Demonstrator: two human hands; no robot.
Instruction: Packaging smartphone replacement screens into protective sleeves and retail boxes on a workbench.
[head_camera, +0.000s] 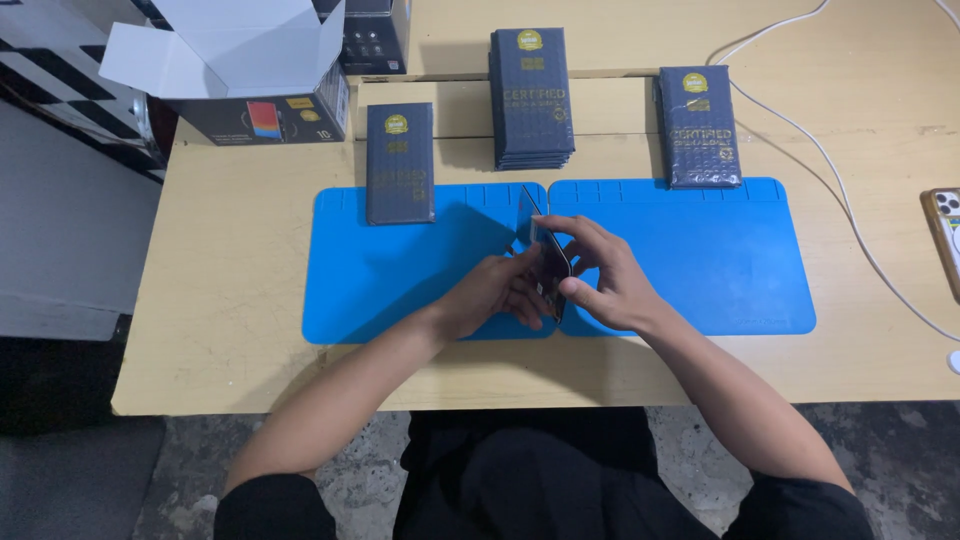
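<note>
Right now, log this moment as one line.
left hand: holds dark flat pack | right hand: same pack | under: blue mats | behind: pack stack

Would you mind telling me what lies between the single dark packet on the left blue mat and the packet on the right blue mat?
In the head view, between the left packet and the right packet stands a stack of dark packets on the wooden table.

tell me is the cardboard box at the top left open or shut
Open. The box has its white flaps folded up and outward, and its top is uncovered. What is inside cannot be seen.
</note>
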